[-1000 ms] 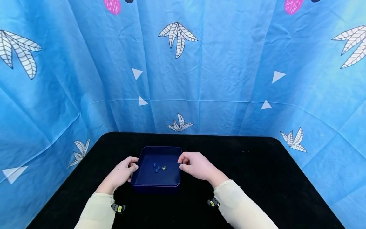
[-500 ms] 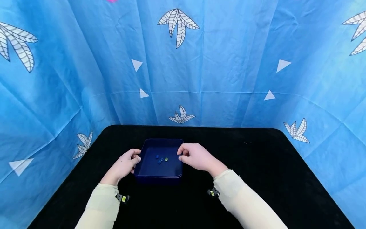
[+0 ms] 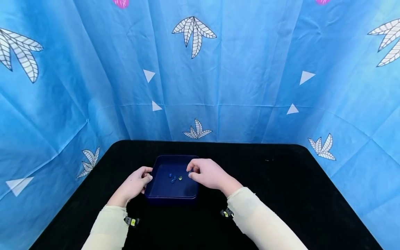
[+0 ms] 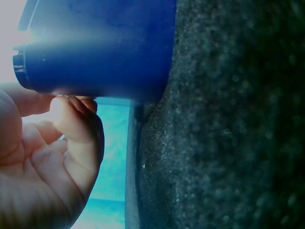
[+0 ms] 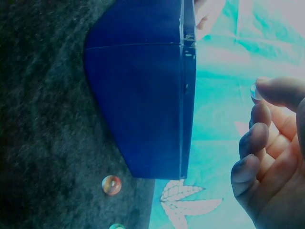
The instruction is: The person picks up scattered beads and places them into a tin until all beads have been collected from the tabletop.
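A dark blue square box (image 3: pixel 171 199) stands on the black table, with several small marbles (image 3: pixel 180 178) on its floor, one greenish and the rest blue. At the box's left side, my left hand (image 3: pixel 134 184) holds the wall, thumb by the rim. In the left wrist view, fingers of the left hand (image 4: pixel 62 157) touch the outer wall. My right hand (image 3: pixel 207 175) is over the box's right side, pinching a clear marble (image 5: pixel 255 92) between thumb and forefinger, above the rim. The other fingers of the right hand (image 5: pixel 274 152) are curled.
In the right wrist view, a reddish-white marble (image 5: pixel 112 185) lies on the black table (image 5: pixel 47 119) outside the box, and a greenish marble (image 5: pixel 117 226) shows partly at the lower edge. A blue patterned curtain (image 3: pixel 243 69) hangs around the table's back and sides.
My right hand has moved left from the box's right rim to over its inside, still pinching the marble. My left hand stays on the left wall. The head view has tilted slightly.
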A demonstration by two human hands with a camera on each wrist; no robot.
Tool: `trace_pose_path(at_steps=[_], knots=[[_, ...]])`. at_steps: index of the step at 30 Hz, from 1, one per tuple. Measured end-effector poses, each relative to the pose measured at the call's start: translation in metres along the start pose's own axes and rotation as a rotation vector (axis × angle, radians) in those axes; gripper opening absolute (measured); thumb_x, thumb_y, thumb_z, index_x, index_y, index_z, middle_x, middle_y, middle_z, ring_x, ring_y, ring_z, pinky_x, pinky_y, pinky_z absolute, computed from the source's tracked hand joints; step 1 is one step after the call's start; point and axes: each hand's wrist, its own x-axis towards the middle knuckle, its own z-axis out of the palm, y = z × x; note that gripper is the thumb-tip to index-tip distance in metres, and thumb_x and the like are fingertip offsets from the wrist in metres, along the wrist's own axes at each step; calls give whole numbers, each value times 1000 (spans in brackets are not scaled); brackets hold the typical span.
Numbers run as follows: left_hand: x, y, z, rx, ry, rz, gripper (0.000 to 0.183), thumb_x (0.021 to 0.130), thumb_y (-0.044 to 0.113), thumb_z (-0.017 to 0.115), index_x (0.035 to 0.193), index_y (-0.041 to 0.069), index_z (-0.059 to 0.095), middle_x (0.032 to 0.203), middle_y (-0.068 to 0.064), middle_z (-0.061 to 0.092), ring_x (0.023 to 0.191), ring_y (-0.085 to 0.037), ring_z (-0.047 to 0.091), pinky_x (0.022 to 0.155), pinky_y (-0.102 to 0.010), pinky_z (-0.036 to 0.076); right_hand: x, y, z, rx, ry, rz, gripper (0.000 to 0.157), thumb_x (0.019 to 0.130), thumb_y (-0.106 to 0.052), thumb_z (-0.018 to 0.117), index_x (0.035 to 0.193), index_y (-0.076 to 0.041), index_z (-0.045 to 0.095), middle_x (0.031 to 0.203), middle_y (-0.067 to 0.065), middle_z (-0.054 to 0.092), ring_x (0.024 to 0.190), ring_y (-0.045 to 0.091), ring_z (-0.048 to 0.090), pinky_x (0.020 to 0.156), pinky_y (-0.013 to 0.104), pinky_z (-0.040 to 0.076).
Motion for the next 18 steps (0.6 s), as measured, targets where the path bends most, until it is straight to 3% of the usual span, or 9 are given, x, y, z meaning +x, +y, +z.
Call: trace_pose_path(at_steps=[11, 18], knots=[[-4, -1, 1, -4, 21, 12, 40, 100, 5, 52, 138, -7, 47, 99, -12, 53, 73, -24, 57, 58, -37, 53, 3, -11, 4, 22, 27, -22, 19, 95, -26, 69, 112, -17, 69, 78, -10, 59, 66, 8, 54, 71, 29, 49], [-1, -2, 1, -5, 23, 17, 41, 100, 4, 53, 138, -8, 47, 99, -12, 53, 75, -28, 58, 58, -37, 53, 2, -8, 1, 25, 38, 10, 19, 96, -27, 69, 114, -21, 67, 79, -9, 59, 63, 9, 53, 69, 30, 49]])
